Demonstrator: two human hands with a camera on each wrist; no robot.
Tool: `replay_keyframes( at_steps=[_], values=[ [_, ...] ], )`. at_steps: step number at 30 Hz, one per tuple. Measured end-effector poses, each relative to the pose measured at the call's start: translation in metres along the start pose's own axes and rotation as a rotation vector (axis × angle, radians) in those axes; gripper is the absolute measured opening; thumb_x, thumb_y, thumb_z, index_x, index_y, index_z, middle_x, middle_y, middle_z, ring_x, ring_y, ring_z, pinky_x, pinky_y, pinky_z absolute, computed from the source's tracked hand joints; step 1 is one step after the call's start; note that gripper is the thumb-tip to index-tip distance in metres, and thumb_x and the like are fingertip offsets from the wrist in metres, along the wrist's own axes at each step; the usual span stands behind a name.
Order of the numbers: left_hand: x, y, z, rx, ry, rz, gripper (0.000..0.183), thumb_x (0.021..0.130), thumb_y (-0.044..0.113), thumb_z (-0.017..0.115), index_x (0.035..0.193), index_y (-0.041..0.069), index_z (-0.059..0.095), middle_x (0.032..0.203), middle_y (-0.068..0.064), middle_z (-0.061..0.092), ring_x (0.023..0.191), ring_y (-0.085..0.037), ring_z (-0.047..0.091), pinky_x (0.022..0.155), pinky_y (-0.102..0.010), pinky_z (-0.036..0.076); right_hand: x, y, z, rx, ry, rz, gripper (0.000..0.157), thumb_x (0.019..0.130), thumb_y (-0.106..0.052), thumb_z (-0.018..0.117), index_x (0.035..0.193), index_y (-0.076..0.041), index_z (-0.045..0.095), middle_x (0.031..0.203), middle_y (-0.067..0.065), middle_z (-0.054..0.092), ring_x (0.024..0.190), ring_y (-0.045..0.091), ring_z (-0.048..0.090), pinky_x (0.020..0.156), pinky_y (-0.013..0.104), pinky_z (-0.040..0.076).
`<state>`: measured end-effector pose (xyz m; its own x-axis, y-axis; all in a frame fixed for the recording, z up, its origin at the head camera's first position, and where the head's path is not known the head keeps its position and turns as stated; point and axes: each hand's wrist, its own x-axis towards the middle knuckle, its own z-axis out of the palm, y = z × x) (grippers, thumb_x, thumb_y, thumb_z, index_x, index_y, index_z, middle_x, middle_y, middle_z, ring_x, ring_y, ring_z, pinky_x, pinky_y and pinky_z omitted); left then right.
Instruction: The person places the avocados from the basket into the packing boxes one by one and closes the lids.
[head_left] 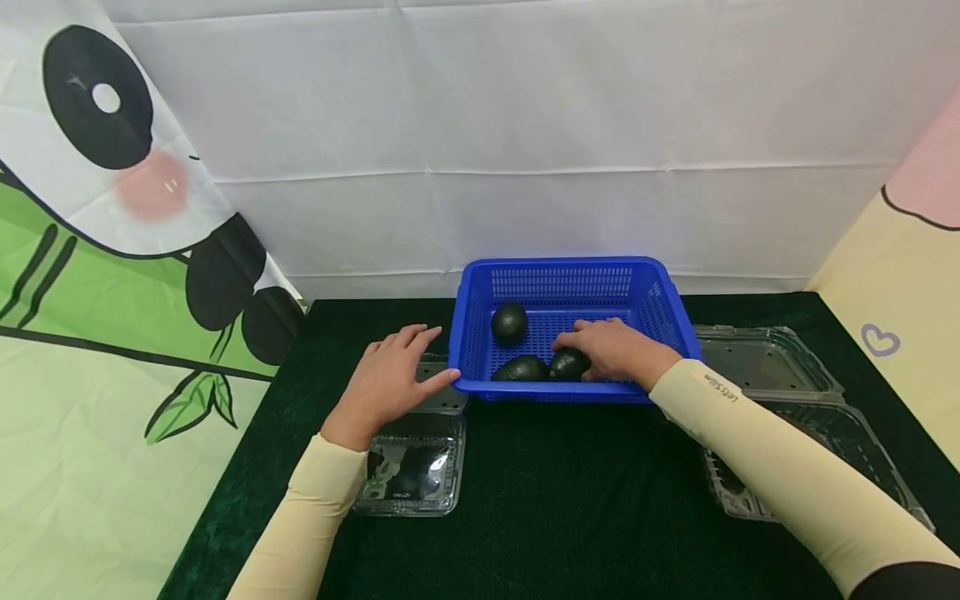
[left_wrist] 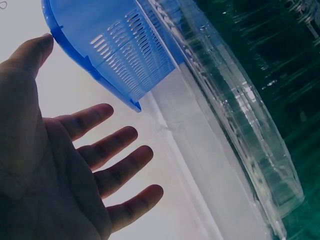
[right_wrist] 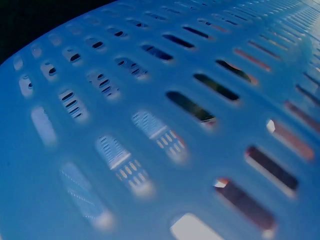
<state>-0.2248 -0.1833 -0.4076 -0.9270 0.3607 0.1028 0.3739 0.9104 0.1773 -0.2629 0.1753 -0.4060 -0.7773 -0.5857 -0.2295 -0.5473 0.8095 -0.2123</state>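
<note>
A blue slotted plastic basket stands at the back of the table. Inside it, my right hand curls its fingers and thumb round a dark avocado. Two more avocados lie in there: one beside it, another farther back. At the left rim, my left hand is spread, its thumb tip touching the basket. In the left wrist view the palm of this hand holds nothing. The basket's slotted wall fills the right wrist view and mostly hides the right hand.
Below the left hand lies an opened clear plastic clamshell box, partly covered by hand and forearm. A larger opened clear clamshell sits at the right, partly under the right forearm. Dark green cloth covers the table; a white curtain hangs behind.
</note>
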Motion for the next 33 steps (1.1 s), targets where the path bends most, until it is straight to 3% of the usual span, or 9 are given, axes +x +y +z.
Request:
replay_keyframes(
  at_steps=[10, 24, 33],
  values=[
    [0.001, 0.001, -0.001, 0.001, 0.000, 0.000, 0.092, 0.092, 0.081, 0.045, 0.157, 0.017, 0.044, 0.159, -0.016, 0.042, 0.143, -0.039, 0.042, 0.114, -0.064, 0.032, -0.003, 0.004, -0.004, -0.022, 0.016, 0.015, 0.063, 0.089, -0.025, 0.082, 0.147, -0.024, 0.057, 0.141, 0.015, 0.055, 0.131, 0.042, 0.052, 0.112, 0.071, 0.030],
    [0.001, 0.005, -0.003, -0.006, 0.002, 0.008, 0.091, 0.092, 0.080, 0.047, 0.157, 0.015, 0.044, 0.159, -0.016, 0.042, 0.143, -0.039, 0.042, 0.115, -0.064, 0.031, -0.014, 0.007, -0.018, -0.045, 0.091, -0.004, 0.062, 0.088, -0.025, 0.085, 0.145, -0.021, 0.058, 0.129, 0.013, 0.060, 0.118, 0.034, 0.060, 0.108, 0.067, 0.037],
    [0.002, 0.006, -0.003, -0.004, -0.009, 0.005, 0.093, 0.092, 0.081, 0.045, 0.158, 0.016, 0.043, 0.159, -0.016, 0.041, 0.144, -0.040, 0.040, 0.115, -0.064, 0.030, -0.020, 0.005, -0.020, -0.046, 0.092, 0.000, 0.063, 0.088, -0.025, 0.085, 0.145, -0.021, 0.058, 0.133, 0.014, 0.059, 0.120, 0.035, 0.060, 0.110, 0.067, 0.035]
  ],
)
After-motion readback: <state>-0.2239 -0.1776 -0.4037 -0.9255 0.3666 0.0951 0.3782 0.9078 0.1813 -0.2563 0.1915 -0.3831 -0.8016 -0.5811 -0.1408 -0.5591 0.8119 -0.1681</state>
